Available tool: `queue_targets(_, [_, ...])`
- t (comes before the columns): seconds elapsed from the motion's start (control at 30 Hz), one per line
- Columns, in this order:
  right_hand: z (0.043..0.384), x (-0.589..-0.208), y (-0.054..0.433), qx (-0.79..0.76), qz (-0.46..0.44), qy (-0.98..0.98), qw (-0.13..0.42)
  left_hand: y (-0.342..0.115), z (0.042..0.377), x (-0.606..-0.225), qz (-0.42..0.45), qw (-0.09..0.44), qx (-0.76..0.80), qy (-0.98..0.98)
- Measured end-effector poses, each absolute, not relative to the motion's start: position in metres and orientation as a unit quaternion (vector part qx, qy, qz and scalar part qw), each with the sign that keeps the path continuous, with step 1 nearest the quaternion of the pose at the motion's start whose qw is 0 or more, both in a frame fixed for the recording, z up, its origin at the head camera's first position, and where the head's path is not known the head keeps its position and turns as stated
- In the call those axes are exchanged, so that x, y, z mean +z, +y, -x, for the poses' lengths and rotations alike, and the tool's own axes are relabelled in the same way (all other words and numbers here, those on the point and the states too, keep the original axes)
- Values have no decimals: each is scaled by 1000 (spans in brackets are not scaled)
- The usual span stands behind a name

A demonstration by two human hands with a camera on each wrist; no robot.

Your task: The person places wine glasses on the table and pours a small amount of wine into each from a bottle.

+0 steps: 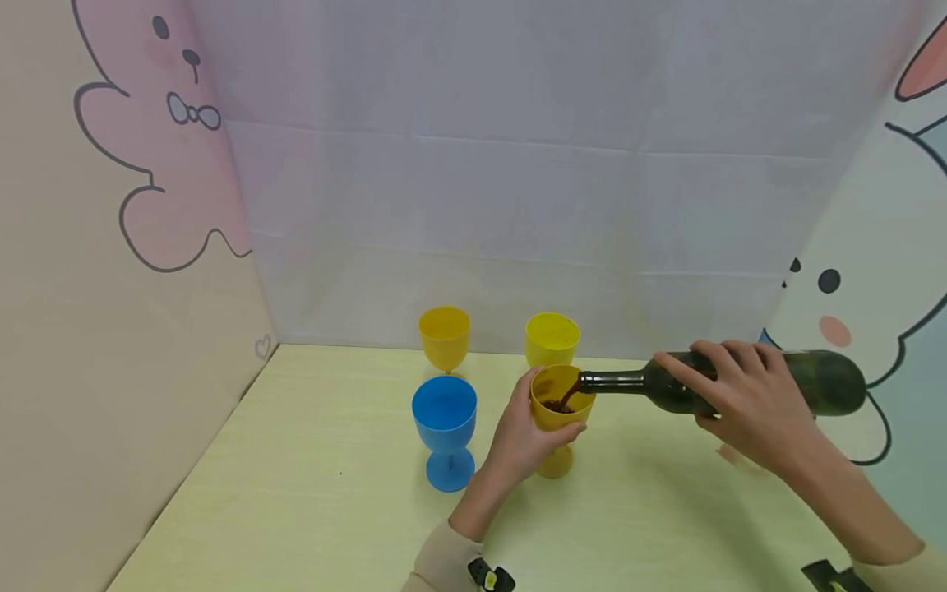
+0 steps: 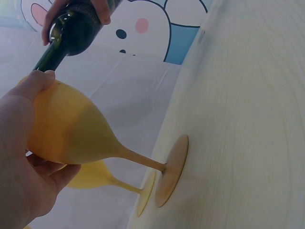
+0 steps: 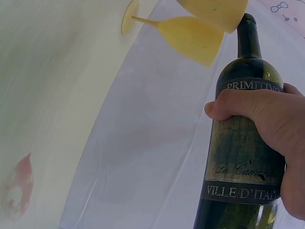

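Note:
My left hand (image 1: pixel 521 440) grips the bowl of an orange-yellow goblet (image 1: pixel 556 421), thumb and fingers around it near the rim. In the left wrist view its stem runs down to a round foot (image 2: pixel 172 171) at the tabletop. My right hand (image 1: pixel 762 403) holds a dark green wine bottle (image 1: pixel 832 383) almost level around its body, with the neck (image 1: pixel 612 382) at the goblet's rim. Dark red liquid (image 1: pixel 565 400) streams from the mouth into the bowl, where some has gathered. A printed label (image 3: pixel 243 148) shows beside the right thumb in the right wrist view.
A blue goblet (image 1: pixel 445 415) stands left of the left hand. Behind are another orange-yellow goblet (image 1: pixel 445 333) and a bright yellow goblet (image 1: pixel 552 335), partly hidden. The pale wooden table (image 1: pixel 296 493) meets a white cloth backdrop (image 1: pixel 444 197) and cartoon-printed side walls (image 1: pixel 880 247).

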State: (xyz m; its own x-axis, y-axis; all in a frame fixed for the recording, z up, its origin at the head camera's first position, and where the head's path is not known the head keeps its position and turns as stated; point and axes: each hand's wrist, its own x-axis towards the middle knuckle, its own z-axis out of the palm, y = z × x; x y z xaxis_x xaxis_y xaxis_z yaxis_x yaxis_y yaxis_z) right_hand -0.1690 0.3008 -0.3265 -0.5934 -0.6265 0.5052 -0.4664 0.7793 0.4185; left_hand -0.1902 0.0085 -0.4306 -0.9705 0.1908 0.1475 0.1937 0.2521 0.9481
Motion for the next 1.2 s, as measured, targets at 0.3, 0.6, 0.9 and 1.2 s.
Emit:
queue_targets(0.3, [168, -331, 301, -111, -297, -893, 319, 8, 190, -430, 122, 4, -601, -790])
queue_targets(0.6, [169, -342, 301, -80, -295, -894, 328, 7, 191, -431, 124, 3, -601, -790])
queue_targets(0.9, [168, -351, 299, -43, -279, -903, 324, 9, 193, -430, 130, 16, -596, -792])
queue_targets(1.2, [164, -373, 293, 29, -244, -927, 285, 7, 191, -431, 122, 10, -598, -792])
